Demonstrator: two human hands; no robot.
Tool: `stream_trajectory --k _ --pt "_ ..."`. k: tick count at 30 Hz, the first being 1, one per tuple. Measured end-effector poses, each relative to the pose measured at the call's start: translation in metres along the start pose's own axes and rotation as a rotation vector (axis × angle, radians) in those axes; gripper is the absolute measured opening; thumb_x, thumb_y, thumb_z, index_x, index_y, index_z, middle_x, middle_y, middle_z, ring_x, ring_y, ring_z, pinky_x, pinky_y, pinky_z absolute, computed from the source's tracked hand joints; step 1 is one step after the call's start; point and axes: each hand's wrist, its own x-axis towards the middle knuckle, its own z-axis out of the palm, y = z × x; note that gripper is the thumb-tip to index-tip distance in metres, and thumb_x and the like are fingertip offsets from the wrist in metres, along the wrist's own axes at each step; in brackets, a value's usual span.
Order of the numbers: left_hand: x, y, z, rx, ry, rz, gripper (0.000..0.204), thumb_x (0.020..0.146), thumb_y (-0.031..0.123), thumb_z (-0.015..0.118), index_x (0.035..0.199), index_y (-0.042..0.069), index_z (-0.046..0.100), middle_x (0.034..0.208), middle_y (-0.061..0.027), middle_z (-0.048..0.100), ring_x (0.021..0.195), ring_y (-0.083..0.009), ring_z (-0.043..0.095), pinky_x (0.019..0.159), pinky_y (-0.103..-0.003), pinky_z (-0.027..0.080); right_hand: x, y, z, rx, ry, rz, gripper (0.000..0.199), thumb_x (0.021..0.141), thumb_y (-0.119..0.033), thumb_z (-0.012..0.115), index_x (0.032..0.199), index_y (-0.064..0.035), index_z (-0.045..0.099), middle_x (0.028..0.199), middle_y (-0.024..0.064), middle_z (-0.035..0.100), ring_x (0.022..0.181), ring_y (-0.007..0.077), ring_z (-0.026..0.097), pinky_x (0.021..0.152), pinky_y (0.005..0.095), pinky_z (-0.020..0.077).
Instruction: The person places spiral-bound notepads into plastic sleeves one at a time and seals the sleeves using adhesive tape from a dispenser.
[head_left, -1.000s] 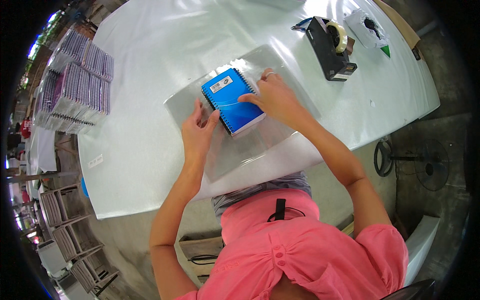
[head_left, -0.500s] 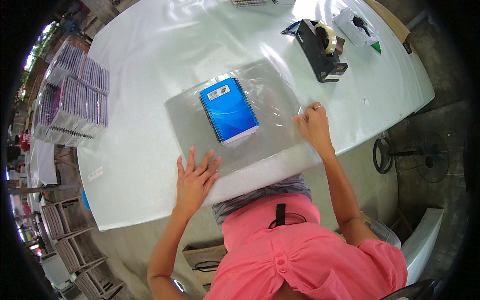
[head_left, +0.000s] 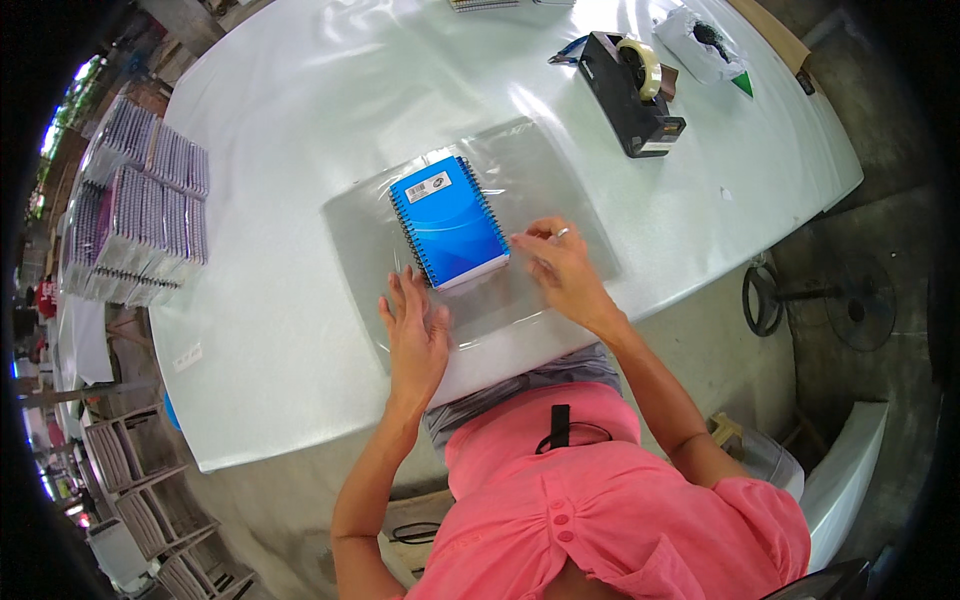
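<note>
A blue spiral notebook point(head_left: 450, 222) lies near the middle of a clear plastic sheet point(head_left: 552, 185). Coils show along both its long sides, so a second notebook may lie beneath it. On its cover is a white label. My left hand point(head_left: 415, 330) rests on the plastic at the notebook's lower left, fingers stretched, their tips by its coils. Beside the lower right edge hovers my right hand point(head_left: 568, 272), with index finger and thumb apart and the other fingers bent. It wears a ring, and nothing shows between its fingers.
A black tape dispenser point(head_left: 628, 95) with a roll of clear tape stands at the far right, near a white plastic bag point(head_left: 700, 48). Wrapped notebooks point(head_left: 150, 205) are stacked at the table's left edge. A small paper label point(head_left: 187, 357) lies at the near left. A fan point(head_left: 855, 308) stands beyond the table.
My right hand has let go of the plastic sheet's right edge and moved left to the notebook. My left hand has slid up and right, close to the notebook's lower corner.
</note>
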Motion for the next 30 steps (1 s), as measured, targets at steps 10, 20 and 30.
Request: stream_trajectory --k 10,20,30 --pt "-0.002 0.009 0.001 0.059 0.047 0.062 0.069 0.087 0.009 0.059 0.147 -0.002 0.027 0.153 -0.0165 0.031 0.147 -0.0368 0.013 0.117 -0.053 0.005 -0.004 -0.001 0.0 0.011 -0.144 0.09 0.032 0.081 -0.001 0.065 0.111 -0.0107 0.063 0.12 0.0094 0.05 0.115 0.0275 0.045 0.096 0.0422 0.0305" --pt "-0.012 0.008 -0.014 0.234 -0.023 0.033 0.072 0.087 0.016 0.062 0.148 0.005 0.028 0.147 -0.0173 0.041 0.145 -0.0409 0.016 0.114 -0.06 0.008 -0.007 0.011 -0.006 0.132 -0.057 0.016 0.028 0.08 -0.005 0.066 0.108 -0.0079 0.063 0.121 0.013 0.051 0.109 0.0295 0.048 0.094 0.045 0.0326" --pt "-0.018 -0.007 -0.032 0.294 0.07 -0.045 0.063 0.091 0.022 0.06 0.148 0.013 0.035 0.151 -0.0127 0.038 0.145 -0.0435 0.012 0.113 -0.061 0.004 0.005 0.028 -0.04 -0.369 0.209 0.456 0.033 0.076 -0.016 0.077 0.097 -0.003 0.056 0.113 0.0151 0.055 0.096 0.0295 0.055 0.081 0.0429 0.0428"
